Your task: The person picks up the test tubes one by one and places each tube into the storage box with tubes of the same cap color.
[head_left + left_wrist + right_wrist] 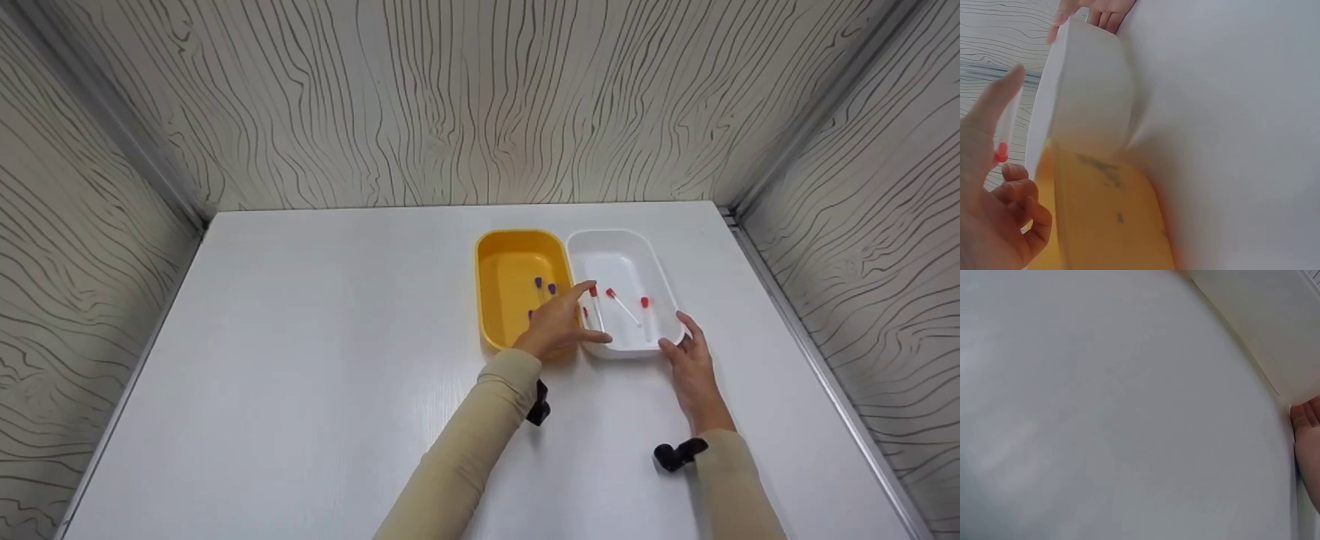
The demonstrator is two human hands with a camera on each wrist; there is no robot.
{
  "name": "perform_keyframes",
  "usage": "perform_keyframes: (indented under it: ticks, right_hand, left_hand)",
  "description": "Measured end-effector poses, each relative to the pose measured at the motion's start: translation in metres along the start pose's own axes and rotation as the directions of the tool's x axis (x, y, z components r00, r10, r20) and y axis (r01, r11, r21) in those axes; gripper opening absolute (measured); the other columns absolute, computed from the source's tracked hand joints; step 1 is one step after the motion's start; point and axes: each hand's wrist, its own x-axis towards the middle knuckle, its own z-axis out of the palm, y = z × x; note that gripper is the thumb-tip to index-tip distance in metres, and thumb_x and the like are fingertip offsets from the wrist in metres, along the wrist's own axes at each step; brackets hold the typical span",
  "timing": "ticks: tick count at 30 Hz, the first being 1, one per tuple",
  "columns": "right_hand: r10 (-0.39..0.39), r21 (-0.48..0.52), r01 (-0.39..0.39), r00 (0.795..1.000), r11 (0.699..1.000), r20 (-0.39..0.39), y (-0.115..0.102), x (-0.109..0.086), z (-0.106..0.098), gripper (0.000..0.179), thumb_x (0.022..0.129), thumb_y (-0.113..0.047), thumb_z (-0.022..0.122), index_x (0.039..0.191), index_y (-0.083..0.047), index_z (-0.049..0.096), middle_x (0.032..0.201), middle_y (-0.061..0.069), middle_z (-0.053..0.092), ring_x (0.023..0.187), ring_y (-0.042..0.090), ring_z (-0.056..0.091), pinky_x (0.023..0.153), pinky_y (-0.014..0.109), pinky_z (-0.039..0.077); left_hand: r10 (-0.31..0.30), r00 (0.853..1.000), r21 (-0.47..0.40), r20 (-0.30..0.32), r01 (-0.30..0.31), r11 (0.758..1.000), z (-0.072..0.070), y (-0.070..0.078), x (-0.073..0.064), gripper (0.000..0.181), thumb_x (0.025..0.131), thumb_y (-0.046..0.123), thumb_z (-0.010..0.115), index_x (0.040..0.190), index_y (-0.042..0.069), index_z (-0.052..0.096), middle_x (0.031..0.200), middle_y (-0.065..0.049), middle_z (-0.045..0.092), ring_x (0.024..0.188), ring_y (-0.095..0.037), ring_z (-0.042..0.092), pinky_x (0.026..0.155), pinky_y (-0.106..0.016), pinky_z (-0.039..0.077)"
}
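Observation:
My left hand (556,324) reaches over the rim between the two trays. It holds a clear tube with a red cap (593,291) lengthwise, index finger by the cap and thumb near the other end. In the left wrist view that tube (1009,121) appears above the tray rims. My right hand (691,367) grips the near right corner of the white tray (609,238); its fingers (1304,415) are against the outer wall. Other red-capped tubes (624,307) lie inside this tray. The yellow tray (517,238) contains several purple-capped tubes (538,283), partly hidden by my left hand.
Both trays stand side by side on the white table (315,360), toward its back right. Wood-grain panels (450,105) enclose the back and sides. Black wrist-camera mounts (679,454) stick out from my sleeves.

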Motion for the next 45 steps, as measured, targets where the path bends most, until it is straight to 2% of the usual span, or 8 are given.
perform_keyframes:
  ticks: [5, 9, 13, 19, 28, 38, 42, 45]
  right_hand:
    - [0.000, 0.001, 0.000, 1.000, 1.000, 0.012, 0.000, -0.001, 0.000, 0.070, 0.098, -0.016, 0.054, 0.151, -0.042, 0.017, 0.166, 0.001, 0.001, 0.153, 0.022, 0.012, 0.120, 0.030, 0.022]
    - [-0.009, 0.016, 0.009, 1.000, 1.000, 0.009, 0.001, -0.001, 0.001, 0.070, 0.098, -0.015, 0.054, 0.151, -0.040, 0.017, 0.166, 0.003, 0.002, 0.153, 0.023, 0.012, 0.115, 0.018, 0.030]
    - [-0.050, 0.067, 0.049, 0.999, 0.997, 0.006, 0.001, 0.000, 0.003, 0.071, 0.097, -0.007, 0.054, 0.153, -0.031, 0.017, 0.165, 0.009, 0.006, 0.153, 0.025, 0.013, 0.098, 0.005, 0.040]
    - [-0.037, 0.072, 0.037, 0.999, 0.997, -0.001, 0.000, 0.003, 0.007, 0.071, 0.097, -0.005, 0.052, 0.153, -0.031, 0.017, 0.165, 0.008, 0.007, 0.152, 0.024, 0.016, 0.093, 0.003, 0.040]
    - [-0.036, 0.066, 0.034, 0.999, 0.997, 0.030, 0.001, 0.002, 0.008, 0.072, 0.097, -0.007, 0.054, 0.153, -0.033, 0.017, 0.165, 0.006, 0.004, 0.153, 0.023, 0.012, 0.094, 0.003, 0.039]
    - [-0.035, 0.060, 0.034, 0.999, 0.998, 0.027, -0.002, 0.004, 0.008, 0.071, 0.096, -0.010, 0.056, 0.152, -0.034, 0.019, 0.165, 0.006, 0.005, 0.153, 0.024, 0.013, 0.092, 0.002, 0.040]
    - [-0.066, -0.007, 0.066, 0.998, 0.998, -0.002, -0.003, 0.003, 0.006, 0.071, 0.094, -0.014, 0.061, 0.152, -0.029, 0.022, 0.164, 0.011, 0.009, 0.152, 0.026, 0.015, 0.090, 0.001, 0.041]
    - [-0.109, -0.069, 0.105, 0.992, 0.992, -0.060, -0.004, 0.001, 0.007, 0.069, 0.093, -0.013, 0.062, 0.151, -0.021, 0.025, 0.163, 0.014, 0.016, 0.151, 0.027, 0.019, 0.090, 0.000, 0.040]
  left_hand:
    - [-0.037, 0.999, 0.019, -0.012, 0.037, 0.999, 0.011, 0.003, 0.003, 0.089, 0.069, 0.044, 0.082, 0.143, 0.050, 0.033, 0.145, 0.008, 0.050, 0.125, -0.013, 0.050, 0.112, -0.036, 0.040]
    - [-0.058, 0.998, 0.055, -0.031, 0.060, 0.997, 0.015, 0.005, 0.005, 0.090, 0.069, 0.042, 0.083, 0.144, 0.048, 0.033, 0.145, 0.008, 0.050, 0.124, -0.014, 0.051, 0.111, -0.035, 0.041]
    - [-0.073, 0.996, 0.079, -0.044, 0.076, 0.994, 0.013, 0.006, 0.004, 0.091, 0.069, 0.038, 0.084, 0.145, 0.046, 0.033, 0.143, 0.007, 0.052, 0.123, -0.014, 0.052, 0.110, -0.035, 0.042]
    - [-0.109, 0.992, 0.034, -0.061, 0.112, 0.993, 0.010, 0.003, 0.004, 0.089, 0.071, 0.037, 0.083, 0.145, 0.046, 0.034, 0.147, 0.010, 0.048, 0.131, -0.014, 0.048, 0.115, -0.037, 0.037]
    - [-0.100, 0.994, 0.034, -0.041, 0.101, 0.994, 0.010, -0.008, 0.002, 0.091, 0.072, 0.040, 0.081, 0.148, 0.040, 0.031, 0.151, 0.009, 0.043, 0.138, -0.015, 0.043, 0.117, -0.037, 0.033]
    - [-0.028, 0.999, 0.050, -0.047, 0.030, 0.998, 0.009, -0.015, 0.000, 0.082, 0.076, 0.042, 0.077, 0.147, 0.041, 0.034, 0.147, 0.010, 0.048, 0.128, -0.013, 0.049, 0.115, -0.034, 0.036]
    - [0.051, 0.996, 0.084, -0.078, -0.045, 0.996, 0.006, -0.021, -0.002, 0.074, 0.080, 0.042, 0.074, 0.145, 0.035, 0.040, 0.140, 0.007, 0.055, 0.118, -0.012, 0.053, 0.110, -0.030, 0.041]
    - [0.139, 0.984, 0.115, -0.115, -0.126, 0.985, 0.001, -0.030, -0.007, 0.063, 0.086, 0.040, 0.070, 0.142, 0.028, 0.045, 0.120, 0.000, 0.064, 0.099, -0.012, 0.056, 0.093, -0.022, 0.048]
